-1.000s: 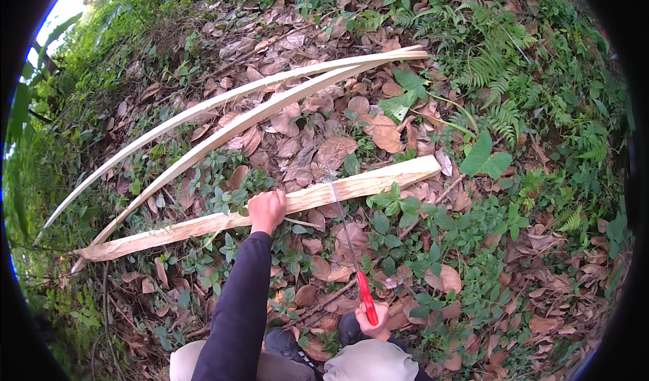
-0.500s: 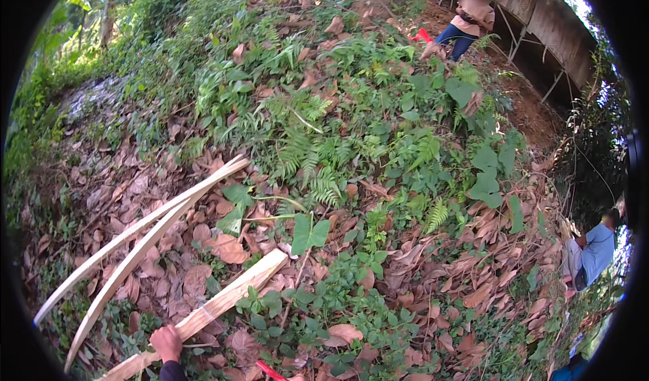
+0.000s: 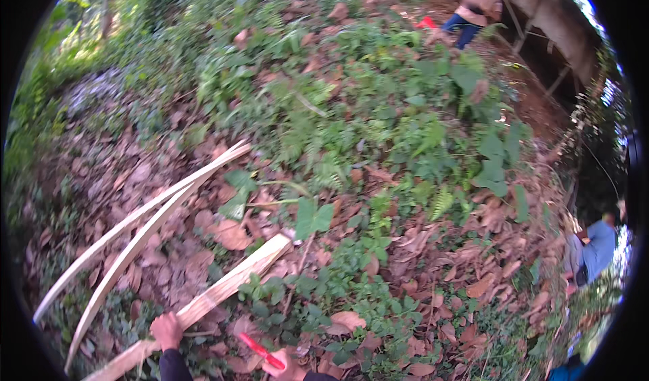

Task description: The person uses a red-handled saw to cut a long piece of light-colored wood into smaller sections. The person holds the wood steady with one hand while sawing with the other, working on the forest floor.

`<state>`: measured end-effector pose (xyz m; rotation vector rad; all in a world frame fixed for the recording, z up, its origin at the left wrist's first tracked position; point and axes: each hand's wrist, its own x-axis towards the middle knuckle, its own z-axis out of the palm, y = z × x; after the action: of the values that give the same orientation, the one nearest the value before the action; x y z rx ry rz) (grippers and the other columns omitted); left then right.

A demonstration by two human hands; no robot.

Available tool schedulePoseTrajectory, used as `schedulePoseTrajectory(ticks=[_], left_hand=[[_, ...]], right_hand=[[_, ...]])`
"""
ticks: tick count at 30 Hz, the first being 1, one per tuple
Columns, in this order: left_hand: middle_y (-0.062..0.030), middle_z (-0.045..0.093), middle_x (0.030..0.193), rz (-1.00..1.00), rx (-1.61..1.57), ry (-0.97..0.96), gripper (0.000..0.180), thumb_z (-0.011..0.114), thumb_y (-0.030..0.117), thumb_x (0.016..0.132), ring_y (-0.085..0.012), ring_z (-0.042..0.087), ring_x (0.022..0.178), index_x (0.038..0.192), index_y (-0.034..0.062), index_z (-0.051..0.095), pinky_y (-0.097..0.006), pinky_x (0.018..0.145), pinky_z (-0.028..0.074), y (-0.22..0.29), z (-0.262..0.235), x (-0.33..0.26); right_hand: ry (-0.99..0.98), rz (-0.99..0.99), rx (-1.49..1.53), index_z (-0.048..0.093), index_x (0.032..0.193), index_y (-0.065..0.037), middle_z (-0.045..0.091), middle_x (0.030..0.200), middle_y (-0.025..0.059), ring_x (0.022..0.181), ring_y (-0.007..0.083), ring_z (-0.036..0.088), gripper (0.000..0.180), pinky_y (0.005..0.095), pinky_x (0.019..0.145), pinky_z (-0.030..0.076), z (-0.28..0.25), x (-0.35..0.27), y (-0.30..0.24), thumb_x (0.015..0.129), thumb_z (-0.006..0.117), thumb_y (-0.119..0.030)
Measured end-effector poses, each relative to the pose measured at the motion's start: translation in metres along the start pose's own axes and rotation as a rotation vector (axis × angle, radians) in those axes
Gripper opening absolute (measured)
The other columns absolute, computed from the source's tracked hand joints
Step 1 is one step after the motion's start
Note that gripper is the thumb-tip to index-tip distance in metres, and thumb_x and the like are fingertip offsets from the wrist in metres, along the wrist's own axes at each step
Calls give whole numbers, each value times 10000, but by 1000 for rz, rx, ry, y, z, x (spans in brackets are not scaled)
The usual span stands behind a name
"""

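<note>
In the head view the left hand (image 3: pixel 166 331) is closing its fingers round a long pale split plank (image 3: pixel 223 288) lying slantwise over the dry leaves (image 3: pixel 433 246) at the near left, while the right hand (image 3: pixel 287 366), at the near edge, is gripping a red-handled tool (image 3: pixel 261 350); judging by this, the plank is being steadied for working, which would call for a firm hold and a careful stroke clear of the fingers. Two thin curved strips (image 3: pixel 145 215) are lying left of it; no packages, labels or signs are showing; other people are crouching at the far right and the right edge.
</note>
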<state>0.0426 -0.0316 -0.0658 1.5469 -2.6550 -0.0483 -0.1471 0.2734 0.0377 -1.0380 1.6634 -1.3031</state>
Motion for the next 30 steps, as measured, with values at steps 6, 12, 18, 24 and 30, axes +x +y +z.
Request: schedulePoseTrajectory(ticks=[6,12,18,24,30], left_hand=[[-176,703,700,-159,-46,-52,501,439,363,915,-339,703,645,662,57,746,-460,639,551,0,5,-2],[-183,671,632,-232,-175,27,485,469,351,902,-345,683,591,625,46,726,-456,607,539,19,-22,-5],[-192,677,649,-241,-211,9,468,476,351,893,-345,685,594,653,48,741,-455,618,542,25,-22,-8],[-189,670,634,-230,-184,-1,480,467,344,899,-345,678,580,646,34,733,-460,609,539,27,-23,1],[-204,669,639,-278,-193,-22,486,478,361,885,-354,682,600,633,28,726,-456,629,542,23,-21,-6]], right_hand=[[48,26,26,503,587,-58,503,520,11,465,94,484,263,304,472,407,-8,-69,18,779,683,-56],[47,0,-98,488,593,-41,461,494,24,453,112,483,253,305,484,411,0,-16,32,769,665,1],[51,7,102,485,592,-32,475,499,33,449,128,493,233,305,504,430,-18,-87,24,762,642,-1],[67,19,-89,493,617,-43,466,504,37,447,143,488,241,317,475,389,-3,-29,35,774,676,-33],[52,-26,1,473,564,-61,462,494,54,436,179,518,281,313,475,407,-16,-82,43,760,675,-49]])
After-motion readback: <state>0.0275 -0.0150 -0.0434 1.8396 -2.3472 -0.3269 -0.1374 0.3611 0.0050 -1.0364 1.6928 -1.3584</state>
